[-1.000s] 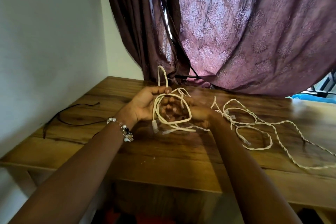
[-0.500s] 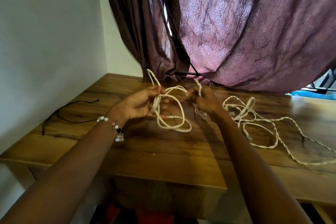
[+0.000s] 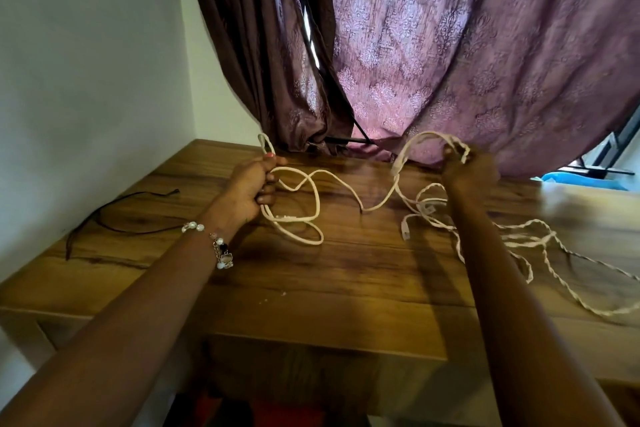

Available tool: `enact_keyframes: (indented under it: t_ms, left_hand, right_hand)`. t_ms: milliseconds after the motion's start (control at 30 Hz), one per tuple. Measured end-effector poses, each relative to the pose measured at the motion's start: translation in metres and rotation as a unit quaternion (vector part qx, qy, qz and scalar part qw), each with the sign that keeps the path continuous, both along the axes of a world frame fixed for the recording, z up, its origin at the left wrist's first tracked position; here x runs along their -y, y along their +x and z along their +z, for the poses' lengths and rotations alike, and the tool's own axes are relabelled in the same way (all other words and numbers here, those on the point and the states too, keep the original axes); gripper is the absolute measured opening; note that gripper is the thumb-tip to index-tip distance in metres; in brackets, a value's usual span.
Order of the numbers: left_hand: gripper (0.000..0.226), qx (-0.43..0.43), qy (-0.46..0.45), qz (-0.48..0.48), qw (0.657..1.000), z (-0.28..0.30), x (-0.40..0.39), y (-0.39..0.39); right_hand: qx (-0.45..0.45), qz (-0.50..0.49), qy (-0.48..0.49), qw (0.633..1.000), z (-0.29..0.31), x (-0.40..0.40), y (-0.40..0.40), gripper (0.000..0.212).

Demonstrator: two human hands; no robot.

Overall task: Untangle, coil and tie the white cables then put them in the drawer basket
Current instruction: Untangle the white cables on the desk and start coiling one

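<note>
My left hand (image 3: 251, 189) grips a few loops of a smooth white cable (image 3: 311, 204) just above the wooden table (image 3: 346, 281); one loop sticks up past my thumb. A slack strand of that cable sags across the table to my right hand (image 3: 471, 168), which is raised near the curtain and pinches a bunch of white cable. From my right hand a twisted white cable (image 3: 540, 253) hangs down and trails off over the table to the right. Two white plugs dangle below my right hand. No drawer basket is in view.
A thin black cord (image 3: 114, 215) lies on the table by the left wall. Purple and brown curtains (image 3: 450, 45) hang over the table's back edge. The table's front edge runs below my forearms. A blue object (image 3: 585, 180) shows at the far right.
My hands have pulled apart, left hand leftward and right hand up and to the right, drawing the bunched loops out into a long slack strand between them.
</note>
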State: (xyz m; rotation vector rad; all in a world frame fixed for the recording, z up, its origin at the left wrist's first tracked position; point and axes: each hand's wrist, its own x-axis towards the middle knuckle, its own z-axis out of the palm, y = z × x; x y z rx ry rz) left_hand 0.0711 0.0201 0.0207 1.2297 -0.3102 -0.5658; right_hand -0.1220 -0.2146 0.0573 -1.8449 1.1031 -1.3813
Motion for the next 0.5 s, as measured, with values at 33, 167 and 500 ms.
enact_keyframes:
  t_ms: [33, 167, 500]
  left_hand:
    - [0.026, 0.006, 0.008, -0.007, 1.000, 0.000, 0.001, 0.000]
    - [0.028, 0.059, 0.052, -0.042, 0.996, -0.001, 0.008, -0.009]
    - [0.033, 0.174, 0.113, -0.070, 0.976, -0.001, 0.032, -0.031]
  right_hand:
    - [-0.015, -0.044, -0.028, 0.999, -0.001, 0.006, -0.003, 0.027]
    - [-0.027, 0.001, 0.065, 0.998, -0.020, 0.028, -0.008, 0.026]
    - [-0.015, -0.008, -0.421, 0.907, -0.016, -0.003, -0.008, 0.040]
